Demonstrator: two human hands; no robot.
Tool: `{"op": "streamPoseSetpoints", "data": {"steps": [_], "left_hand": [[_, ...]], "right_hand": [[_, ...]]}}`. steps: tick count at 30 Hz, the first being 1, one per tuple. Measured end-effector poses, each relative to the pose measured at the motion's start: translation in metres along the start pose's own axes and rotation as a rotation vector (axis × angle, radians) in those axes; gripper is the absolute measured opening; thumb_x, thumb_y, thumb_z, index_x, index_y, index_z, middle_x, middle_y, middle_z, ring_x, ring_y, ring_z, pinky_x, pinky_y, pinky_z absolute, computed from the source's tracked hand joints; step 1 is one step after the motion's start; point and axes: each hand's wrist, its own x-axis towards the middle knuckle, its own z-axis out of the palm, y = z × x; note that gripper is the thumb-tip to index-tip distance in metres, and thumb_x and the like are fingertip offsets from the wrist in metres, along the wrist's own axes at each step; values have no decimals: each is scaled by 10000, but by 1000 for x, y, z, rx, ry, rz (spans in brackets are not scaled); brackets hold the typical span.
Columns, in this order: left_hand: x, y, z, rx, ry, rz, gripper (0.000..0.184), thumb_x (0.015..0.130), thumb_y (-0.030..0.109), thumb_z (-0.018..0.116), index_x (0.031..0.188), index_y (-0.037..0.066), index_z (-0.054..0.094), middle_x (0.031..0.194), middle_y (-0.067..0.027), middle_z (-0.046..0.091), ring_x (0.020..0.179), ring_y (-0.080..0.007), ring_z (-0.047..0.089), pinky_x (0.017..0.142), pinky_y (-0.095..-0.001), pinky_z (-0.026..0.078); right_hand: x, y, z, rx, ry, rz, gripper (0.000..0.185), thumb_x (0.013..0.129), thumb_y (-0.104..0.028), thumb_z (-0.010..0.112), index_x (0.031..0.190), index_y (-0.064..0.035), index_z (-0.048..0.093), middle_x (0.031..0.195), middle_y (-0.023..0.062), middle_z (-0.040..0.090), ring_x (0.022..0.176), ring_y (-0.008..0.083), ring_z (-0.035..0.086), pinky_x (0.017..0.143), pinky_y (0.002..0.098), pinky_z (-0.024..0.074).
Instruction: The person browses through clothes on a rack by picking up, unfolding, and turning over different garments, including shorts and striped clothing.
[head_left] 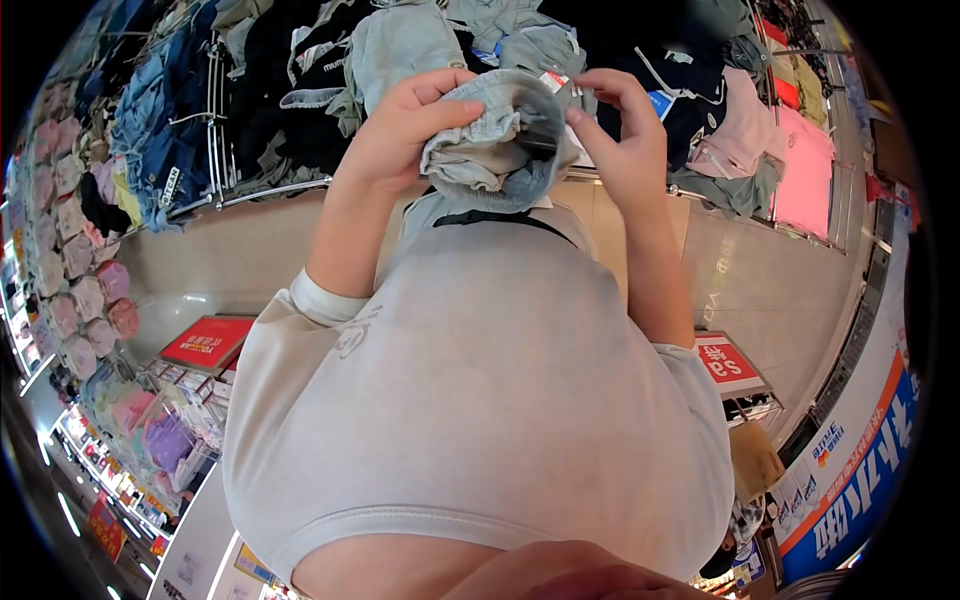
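Observation:
A light blue-grey denim garment [465, 165] with a gathered elastic waistband is held up in front of my chest, its round opening facing me and its paler inside showing. My left hand [425, 125] grips the left edge of the waistband between thumb and fingers. At the right edge, my right hand [625, 130] has thumb and forefinger closed on a small tag, partly hidden by the fingers. A red-and-white label [553, 82] shows beside those fingertips. The lower part of the garment is hidden.
Folded clothes lie on a metal-railed display just beyond my hands, including light jeans [405, 50], black clothes [265, 90] and a pink garment [803, 165]. Dark blue denim [150, 120] hangs at left. Red signs [207, 342] stand behind me, over the tiled floor [250, 265].

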Motion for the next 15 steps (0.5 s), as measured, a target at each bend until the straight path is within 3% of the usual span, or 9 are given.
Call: {"op": "streamPoseSetpoints", "data": {"steps": [5,7,9,11,15], "left_hand": [[0,-2,-6,-88,-30,29,244,883,107,643,1097,-7,607,993,-78,677,866,-126,656,765,-263,534],[0,-2,-7,-96,-49,35,237,882,110,642,1089,-2,610,993,-77,678,874,-130,658,773,-267,534],[-1,-3,-9,-110,-71,18,229,878,106,643,1079,0,610,994,-78,679,868,-134,661,767,-266,533],[-1,-4,-13,-101,-85,17,235,876,107,646,1082,-1,610,993,-77,679,869,-132,660,767,-265,532],[-3,0,-15,-98,-98,29,246,873,105,648,1089,-6,611,998,-77,682,874,-130,658,778,-266,528]], "right_hand": [[-6,-22,34,-90,-106,-335,299,706,-53,764,970,-29,624,1007,101,633,900,264,592,812,346,470],[-12,-23,56,124,-62,-42,295,704,-36,761,964,-26,621,970,98,623,878,245,592,765,341,478],[-17,-19,66,129,-38,-22,257,721,-21,754,934,-24,610,958,82,615,877,194,586,747,305,471],[-18,-15,71,423,-52,82,232,736,-1,749,905,-19,591,977,67,614,853,149,581,719,267,464],[-13,-14,65,449,-32,-48,191,748,29,732,862,-15,585,942,56,620,814,123,579,683,248,462]]}}
